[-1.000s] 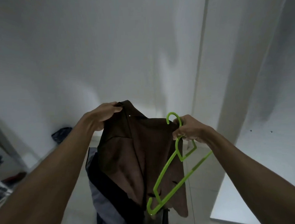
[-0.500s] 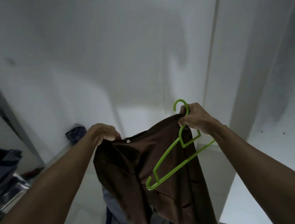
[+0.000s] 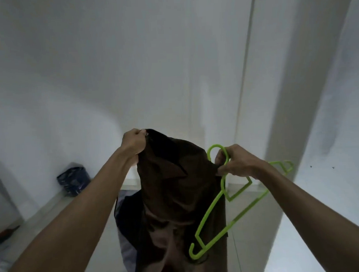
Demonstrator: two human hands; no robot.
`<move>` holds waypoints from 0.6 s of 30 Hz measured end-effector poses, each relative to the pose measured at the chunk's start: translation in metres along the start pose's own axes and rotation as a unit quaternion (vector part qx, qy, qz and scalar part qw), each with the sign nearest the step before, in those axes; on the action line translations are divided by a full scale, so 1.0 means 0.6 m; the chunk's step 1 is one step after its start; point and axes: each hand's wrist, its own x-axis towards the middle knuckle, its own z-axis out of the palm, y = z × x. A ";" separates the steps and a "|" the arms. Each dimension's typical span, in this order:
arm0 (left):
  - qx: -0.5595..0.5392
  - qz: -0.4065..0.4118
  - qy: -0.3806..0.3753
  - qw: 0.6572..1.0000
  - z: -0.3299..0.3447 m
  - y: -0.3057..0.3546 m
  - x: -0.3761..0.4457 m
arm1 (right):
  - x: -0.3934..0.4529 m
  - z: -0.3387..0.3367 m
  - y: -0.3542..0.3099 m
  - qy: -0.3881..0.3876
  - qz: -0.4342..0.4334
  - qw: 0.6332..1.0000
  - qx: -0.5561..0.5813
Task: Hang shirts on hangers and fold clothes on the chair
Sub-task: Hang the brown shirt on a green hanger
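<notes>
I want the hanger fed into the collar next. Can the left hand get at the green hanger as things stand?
Probably not yet: the left hand grips the brown shirt, which hangs between it and the green hanger held by the right hand.

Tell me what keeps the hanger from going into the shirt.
No object lies between them. The hanger hangs outside the shirt, against its front; the right hand pinches both, the left hand grips the shirt's top.

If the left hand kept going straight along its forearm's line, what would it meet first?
Probably only the white wall. The left hand points up and away, gripping the brown shirt at its top edge; nothing else shows ahead, though depth is unclear.
</notes>
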 end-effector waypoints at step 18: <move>0.317 0.239 -0.145 0.906 -0.123 0.062 0.017 | 0.009 0.018 -0.190 0.148 -0.132 0.954 0.226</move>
